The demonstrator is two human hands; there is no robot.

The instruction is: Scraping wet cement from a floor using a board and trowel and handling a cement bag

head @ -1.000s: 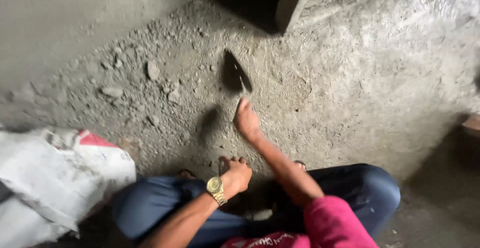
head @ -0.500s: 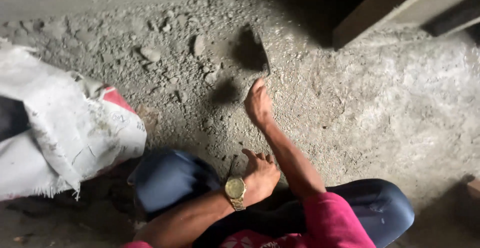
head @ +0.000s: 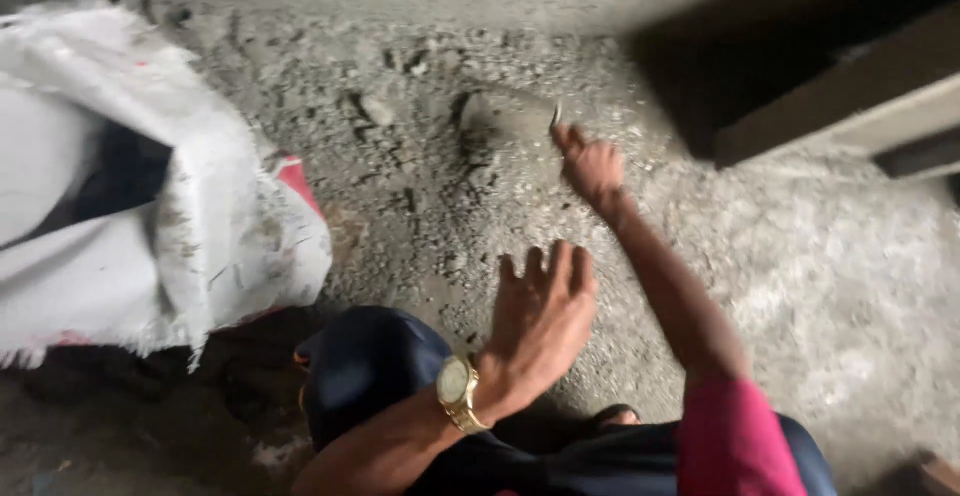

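Right hand reaches forward and closes on the handle of a small trowel; blade lies flat, loaded with grey sandy mix, at the far edge of the loose heap; only a short bright bit of handle shows at the fingertips, the rest is blurred, so the grip reads as clenched on the tool but its exact form cannot be told. Left hand hangs over the heap in front of the knee, fingers spread, palm down, grasping nothing; gold wristwatch on that wrist. Torn white woven sack lies to the left, mouth gaping dark, a red scrap at its lower edge, just beside the heap. Timber beam runs along the upper right, well apart from the hands. Person crouches; dark trousers and a pink sleeve at the bottom of the view.

Judgement on doing the step well: keep the blade level while it carries the load (a tilt would shed mix off the sides); wrist firm, elbow doing the travel; the free hand is best kept out of the blade's path, low enough to steady the body; if the load goes to the sack, its mouth looks slack, so that hand could hold the rim open. Risk: the loose, stony mix may snag the blade edge.
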